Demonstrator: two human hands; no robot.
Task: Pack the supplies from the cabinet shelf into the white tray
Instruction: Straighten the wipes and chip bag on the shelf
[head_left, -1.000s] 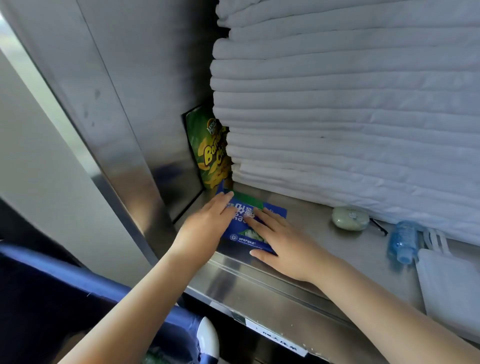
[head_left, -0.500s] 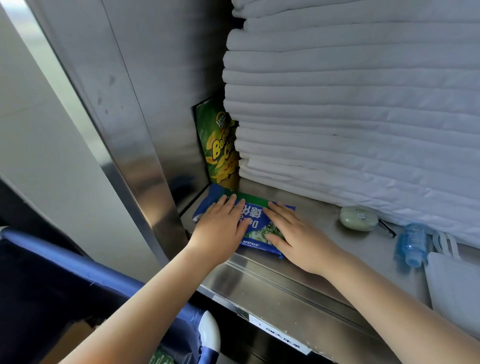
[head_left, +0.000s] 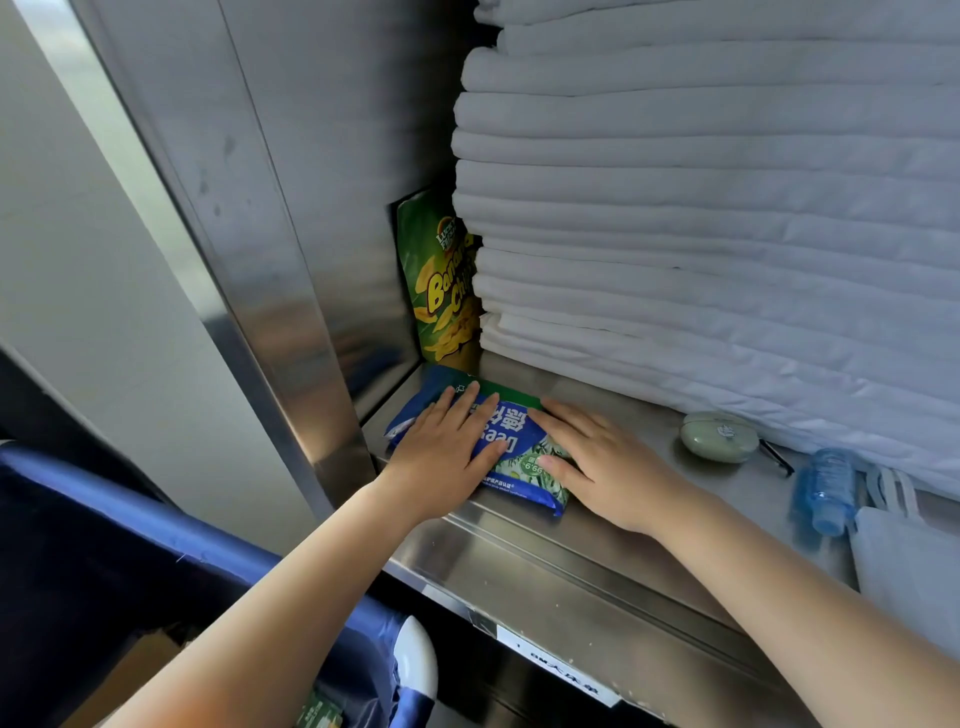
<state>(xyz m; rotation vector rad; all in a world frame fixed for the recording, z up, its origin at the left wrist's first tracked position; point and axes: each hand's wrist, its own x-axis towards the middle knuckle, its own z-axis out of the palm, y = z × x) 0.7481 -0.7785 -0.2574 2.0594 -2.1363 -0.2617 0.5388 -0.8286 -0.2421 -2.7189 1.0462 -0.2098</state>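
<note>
A blue and green wipes pack (head_left: 511, 447) lies flat at the left end of the steel cabinet shelf (head_left: 639, 467). My left hand (head_left: 447, 452) rests on its left half with straight fingers. My right hand (head_left: 602, 462) lies flat on its right half, the thumb along the pack's near side. A green banana chips bag (head_left: 441, 280) stands upright in the back corner behind the pack. Further right on the shelf lie a pale green soap case (head_left: 719, 436), a small blue bottle (head_left: 826, 488) on its side and a white cloth bag (head_left: 914, 561). The white tray is out of view.
A tall stack of folded white linens (head_left: 727, 208) fills the shelf's back and right. The cabinet's steel side wall (head_left: 291, 208) stands close on the left. Below the shelf's front lip is a blue-rimmed cart (head_left: 208, 545).
Both hands have slid the wipes pack a little toward the shelf's front edge, and my left hand now covers more of it. The camera has moved closer.
</note>
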